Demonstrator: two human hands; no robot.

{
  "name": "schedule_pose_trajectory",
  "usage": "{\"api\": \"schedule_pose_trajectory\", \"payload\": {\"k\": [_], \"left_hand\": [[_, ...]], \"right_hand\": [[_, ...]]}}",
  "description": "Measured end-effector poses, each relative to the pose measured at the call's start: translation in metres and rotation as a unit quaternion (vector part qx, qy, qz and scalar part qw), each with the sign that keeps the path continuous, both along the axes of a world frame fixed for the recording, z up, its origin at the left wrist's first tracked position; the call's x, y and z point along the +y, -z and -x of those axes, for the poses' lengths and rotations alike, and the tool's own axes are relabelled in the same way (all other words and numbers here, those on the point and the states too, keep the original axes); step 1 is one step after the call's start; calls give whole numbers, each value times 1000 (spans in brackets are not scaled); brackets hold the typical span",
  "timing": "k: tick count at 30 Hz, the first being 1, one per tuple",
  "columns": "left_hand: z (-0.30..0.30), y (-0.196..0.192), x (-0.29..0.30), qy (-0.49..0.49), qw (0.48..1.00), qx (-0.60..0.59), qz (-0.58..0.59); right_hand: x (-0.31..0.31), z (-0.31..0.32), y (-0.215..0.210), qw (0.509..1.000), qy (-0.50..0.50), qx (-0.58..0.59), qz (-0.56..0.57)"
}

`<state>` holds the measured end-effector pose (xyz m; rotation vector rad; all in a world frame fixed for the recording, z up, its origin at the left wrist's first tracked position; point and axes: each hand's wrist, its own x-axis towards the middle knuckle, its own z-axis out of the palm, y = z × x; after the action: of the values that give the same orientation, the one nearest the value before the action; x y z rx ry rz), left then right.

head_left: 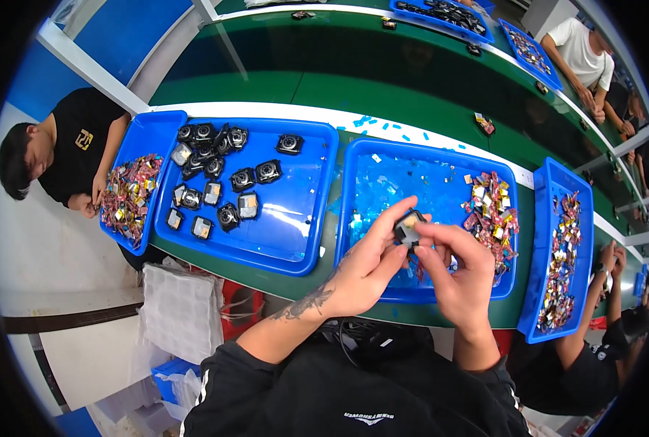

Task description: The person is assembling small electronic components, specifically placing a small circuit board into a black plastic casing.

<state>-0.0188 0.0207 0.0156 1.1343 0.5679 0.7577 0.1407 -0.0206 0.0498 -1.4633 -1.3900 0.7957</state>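
My left hand point(368, 268) is closed around a small black plastic device housing point(410, 230) with a grey and tan face inside its frame. My right hand point(457, 271) pinches the same housing from the right, thumb and fingertips at its edge. Both hands are above a blue tray point(349, 186) in front of me. Scraps of light-blue film point(394, 182) lie over the tray's bottom. At its right end is a heap of small pink, yellow and silver parts point(490, 211), partly hidden by my right hand.
To the left, another blue tray point(281, 244) holds several black housings point(227, 216). Narrower bins of small parts stand at far left point(181, 120) and right point(532, 320). A green conveyor belt point(324, 91) runs behind. Co-workers sit at left point(73, 149) and right.
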Motion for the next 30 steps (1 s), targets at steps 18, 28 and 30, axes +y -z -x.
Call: {"api": "schedule_pose_trajectory", "payload": {"k": [18,28,30], "left_hand": [[10,-9,-3,4,987,100,-130],[9,4,-4,24,998,22,-48],[3,1,0,-28,999,-13,-18]], "right_hand": [[7,9,-9,992,-16,-120,-30],[12,-6,6,999,-33,-28,21],[3,-8,9,998,-16,64,12]]}}
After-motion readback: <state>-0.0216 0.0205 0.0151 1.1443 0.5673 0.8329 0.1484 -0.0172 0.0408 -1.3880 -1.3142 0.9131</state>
